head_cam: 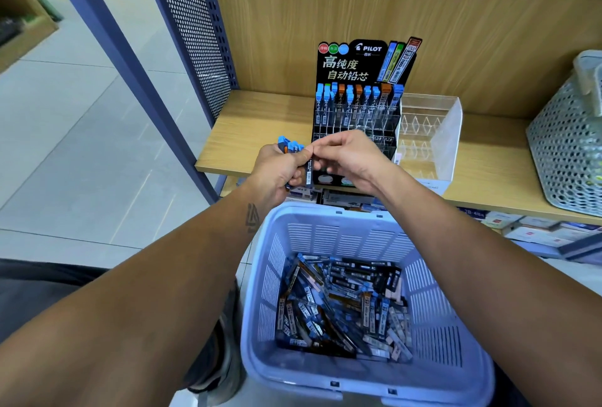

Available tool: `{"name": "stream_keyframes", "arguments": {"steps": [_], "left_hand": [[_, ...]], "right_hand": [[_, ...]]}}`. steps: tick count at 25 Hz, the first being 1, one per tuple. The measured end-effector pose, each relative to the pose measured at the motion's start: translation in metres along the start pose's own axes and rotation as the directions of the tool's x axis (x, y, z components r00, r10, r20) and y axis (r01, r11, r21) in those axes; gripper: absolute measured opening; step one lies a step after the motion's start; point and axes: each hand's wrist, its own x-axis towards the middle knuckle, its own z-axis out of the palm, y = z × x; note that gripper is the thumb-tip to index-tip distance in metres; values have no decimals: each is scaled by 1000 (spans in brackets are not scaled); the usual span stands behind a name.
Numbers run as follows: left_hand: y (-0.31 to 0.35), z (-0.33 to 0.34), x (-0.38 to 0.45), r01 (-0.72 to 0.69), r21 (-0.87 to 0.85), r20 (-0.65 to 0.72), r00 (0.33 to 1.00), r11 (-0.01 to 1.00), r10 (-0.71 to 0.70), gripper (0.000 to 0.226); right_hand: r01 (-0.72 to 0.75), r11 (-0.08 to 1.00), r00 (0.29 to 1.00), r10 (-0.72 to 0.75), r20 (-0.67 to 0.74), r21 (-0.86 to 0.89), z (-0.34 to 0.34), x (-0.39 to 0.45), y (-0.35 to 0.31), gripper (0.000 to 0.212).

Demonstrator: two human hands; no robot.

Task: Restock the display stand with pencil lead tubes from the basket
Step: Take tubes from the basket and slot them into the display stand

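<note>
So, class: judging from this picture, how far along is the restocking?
Partly done. The display stand's back row already holds tubes, while its front slots look empty. The left hand grips a bundle of tubes, and the right hand pinches one from it. Many tubes remain in the basket.

Head view, steeply downward, close.

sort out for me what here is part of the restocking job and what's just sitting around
Part of the job:
- display stand
- blue basket of loose tubes
- bunch of tubes gripped in the left hand
- right hand, pinching at that bunch

Just sitting around:
- clear plastic organizer
- grey mesh basket
- boxes on the lower shelf
</note>
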Motion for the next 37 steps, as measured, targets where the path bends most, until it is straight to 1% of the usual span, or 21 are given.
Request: {"name": "stream_keyframes", "arguments": {"steps": [2, 4, 6, 8, 10, 12, 13, 15, 16, 17, 19, 23, 26, 29, 31, 32, 33, 34, 35, 36, 37], "left_hand": [[0, -3, 2, -9, -17, 28, 1000, 1000, 9, 13], [-3, -5, 3, -17, -25, 31, 999, 1000, 18, 14], [-6, -7, 6, -29, -33, 20, 999, 999, 29, 12], [-7, -8, 9, -19, -48, 8, 1000, 999, 19, 11], [-6, -8, 9, -8, -60, 14, 1000, 998, 8, 7], [-6, -7, 9, -12, -68, 2, 1000, 998, 12, 8], [-7, -9, 9, -14, -69, -28, 1000, 998, 13, 12], [-9, -13, 11, -11, -45, -94, 996, 999, 6, 16], [-10, -16, 12, -3, -22, -117, 993, 1000, 1, 17], [-10, -18, 12, 4, 1, -130, 992, 1000, -4, 18], [-11, -19, 10, 3, 37, -127, 992, 999, 2, 18], [-11, -20, 7, -6, 59, -75, 997, 998, 10, 18], [-10, -20, 5, 17, 47, -52, 999, 999, -14, 12], [-10, -20, 2, 37, -3, -22, 999, 999, -37, 9], [-9, -21, 0, 47, -31, 23, 999, 998, -46, 5], [-9, -21, -2, 51, -39, 54, 997, 998, -48, 4], [-9, -21, -4, 50, -40, 83, 996, 998, -46, 5], [-9, -20, -6, 44, -34, 104, 994, 998, -40, 7], [-9, -20, -7, 34, -19, 111, 993, 999, -31, 9], [-9, -18, -9, 21, 7, 112, 994, 1000, -21, 11], [-8, -15, -10, 5, 45, 106, 994, 999, -10, 14]], "right_hand": [[14, 1000, 1000, -14, -2, 12, -2, 2, -3, 18], [29, 996, 1000, -29, -3, -88, -2, 5, -7, 15], [46, 982, 999, -40, 36, -185, 0, 8, -10, 14], [59, 979, 994, -41, 96, -197, -1, 9, -10, 17], [65, 986, 994, -51, 93, -156, -3, 9, -10, 22], [91, 988, 995, -96, -33, -126, -7, 14, -11, 19], [133, 977, 978, -157, -135, -168, -10, 18, -12, 16], [222, 896, 892, -346, -291, -385, -12, 28, -14, 13], [237, 828, 852, -429, -302, -508, -12, 31, -13, 13], [244, 758, 829, -487, -276, -605, -9, 32, -12, 13], [271, 660, 816, -543, -196, -701, -4, 31, -6, 11], [299, 619, 819, -557, -137, -726, 1, 36, 7, 9], [287, 579, 846, -526, -81, -763, 2, 41, 18, 10], [272, 507, 872, -490, -14, -818, 2, 37, 24, 14], [286, 452, 858, -513, 16, -845, 1, 33, 22, 18], [299, 457, 852, -524, 18, -838, 2, 29, 18, 19], [301, 521, 865, -501, -1, -798, 3, 25, 14, 18], [283, 645, 904, -427, -27, -710, 5, 20, 9, 15], [233, 782, 951, -309, -34, -578, 7, 16, 3, 13], [166, 881, 981, -193, -15, -443, 7, 11, -2, 12], [121, 928, 992, -123, 16, -353, 6, 6, -6, 12]]}}
